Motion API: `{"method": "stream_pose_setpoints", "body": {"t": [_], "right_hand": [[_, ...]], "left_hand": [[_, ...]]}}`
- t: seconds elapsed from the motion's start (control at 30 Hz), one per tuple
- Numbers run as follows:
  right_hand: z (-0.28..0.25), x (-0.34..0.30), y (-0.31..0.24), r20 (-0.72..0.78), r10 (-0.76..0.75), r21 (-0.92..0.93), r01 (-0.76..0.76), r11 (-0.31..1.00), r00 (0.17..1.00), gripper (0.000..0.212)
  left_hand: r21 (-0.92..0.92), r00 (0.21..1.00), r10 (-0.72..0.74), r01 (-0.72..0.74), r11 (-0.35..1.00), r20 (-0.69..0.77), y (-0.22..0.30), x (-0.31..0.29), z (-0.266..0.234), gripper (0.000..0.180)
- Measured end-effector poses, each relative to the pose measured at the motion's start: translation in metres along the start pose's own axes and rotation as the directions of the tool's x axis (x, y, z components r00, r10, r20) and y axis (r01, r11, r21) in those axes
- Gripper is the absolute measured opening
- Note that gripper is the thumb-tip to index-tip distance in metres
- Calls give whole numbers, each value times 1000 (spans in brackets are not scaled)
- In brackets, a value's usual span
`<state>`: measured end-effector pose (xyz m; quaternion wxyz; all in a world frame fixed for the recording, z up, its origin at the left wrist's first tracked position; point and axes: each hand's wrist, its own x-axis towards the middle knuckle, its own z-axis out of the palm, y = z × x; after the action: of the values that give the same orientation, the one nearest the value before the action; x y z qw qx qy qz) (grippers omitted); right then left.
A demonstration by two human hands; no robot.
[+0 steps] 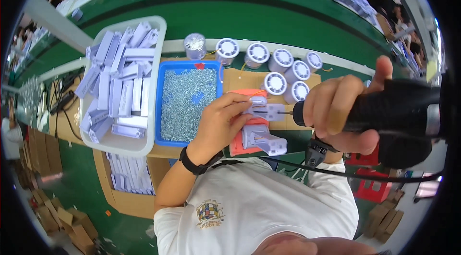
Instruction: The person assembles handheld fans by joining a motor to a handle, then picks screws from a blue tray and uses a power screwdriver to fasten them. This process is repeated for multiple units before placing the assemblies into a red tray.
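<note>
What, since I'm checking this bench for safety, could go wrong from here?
The left grip holds a white plastic part close to the thin bit of the power screwdriver, so a slip might jab that hand. The blue tray of small metal pieces lies open beside it; a bump could scatter them. White cylinders crowd near the right grip and might get knocked over.

Near the centre, the part [271,112] was pale lilac and the fixture [237,146] coral red. The power screwdriver [384,113] at three o'clock was black. Toward nine o'clock, the tray [159,106] was bright blue, its screws [185,116] silvery; beyond it, the tub [162,36] was whitish. Between one and two o'clock, the lilac cylinders [276,83] bore spoked wheel patterns. Around six o'clock, the white shirt [273,197] carried a multicoloured checked emblem [210,214]. At twelve, the belt [230,15] was green.
</note>
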<state>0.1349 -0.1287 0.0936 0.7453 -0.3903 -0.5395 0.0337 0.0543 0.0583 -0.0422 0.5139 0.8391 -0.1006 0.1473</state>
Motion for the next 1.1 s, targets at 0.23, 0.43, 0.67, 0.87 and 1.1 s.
{"method": "stream_pose_setpoints", "body": {"t": [0.23,0.43,0.67,0.87,1.1], "right_hand": [[-17,-46,-107,-59,-384,-331,345,878,921,73],[-43,-132,-132,59,-1,-988,58,145,998,61],[-102,-193,-56,-229,354,-967,-169,-192,907,43],[-111,-197,-64,-384,463,-909,-415,-36,799,51],[-79,-130,-93,-414,730,-908,-310,-283,544,53]], "left_hand": [[1,998,-55,55,998,26,10,-4,0,26],[166,995,97,-97,981,10,13,-11,-8,26],[242,985,123,-150,959,122,26,-31,-19,44],[219,976,56,-103,970,211,35,-53,-11,61],[239,968,76,-135,962,239,26,-59,-5,68]]}}
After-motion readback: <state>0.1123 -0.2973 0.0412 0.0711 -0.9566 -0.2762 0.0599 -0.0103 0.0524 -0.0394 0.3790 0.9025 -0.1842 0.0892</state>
